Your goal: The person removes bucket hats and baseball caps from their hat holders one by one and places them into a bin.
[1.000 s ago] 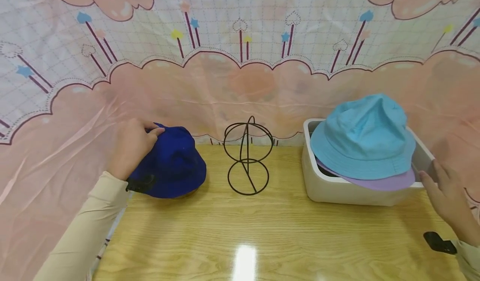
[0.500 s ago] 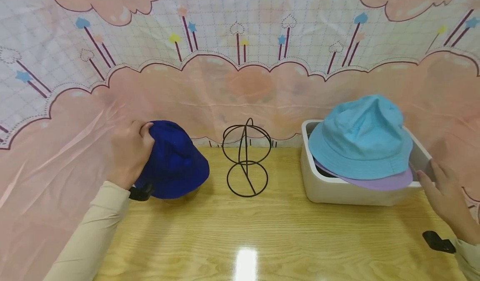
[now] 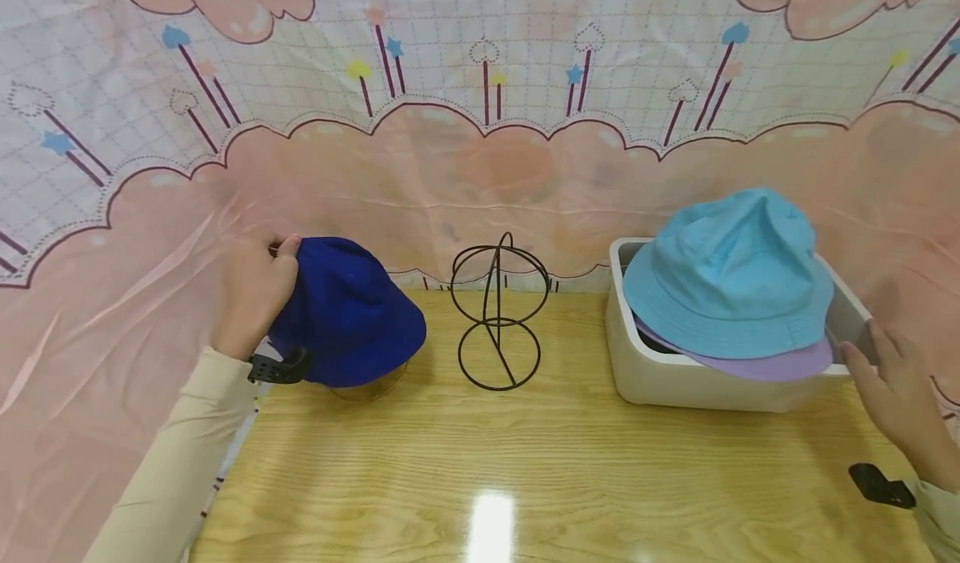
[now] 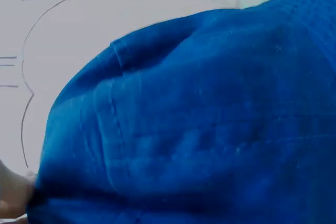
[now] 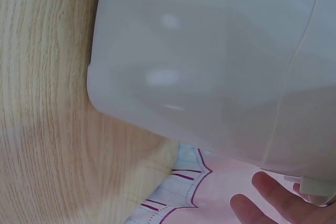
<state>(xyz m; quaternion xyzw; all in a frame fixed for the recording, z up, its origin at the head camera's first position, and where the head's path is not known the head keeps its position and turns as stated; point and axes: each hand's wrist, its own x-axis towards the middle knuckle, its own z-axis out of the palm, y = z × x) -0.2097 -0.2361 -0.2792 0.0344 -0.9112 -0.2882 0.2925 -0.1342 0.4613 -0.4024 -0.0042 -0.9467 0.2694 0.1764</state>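
In the head view, a dark blue bucket hat is at the left of the table, brim down. My left hand pinches the left side of its crown between thumb and fingers. Its cloth fills most of the left wrist view, with part of a finger at the lower left. Under the brim a thin curved line shows; what it belongs to is hidden. My right hand rests at the right rim of a white bin, fingers fairly straight. In the right wrist view fingertips appear beside the bin's wall.
A light blue bucket hat lies on a lilac hat in the bin. Mid-table stands a black wire stand with round rings. A patterned cloth hangs behind the wooden table.
The blue hat's crown has been drawn up into a rounder shape and its brim has shifted slightly right. My left hand has turned and regripped it. The right hand stays at the bin.
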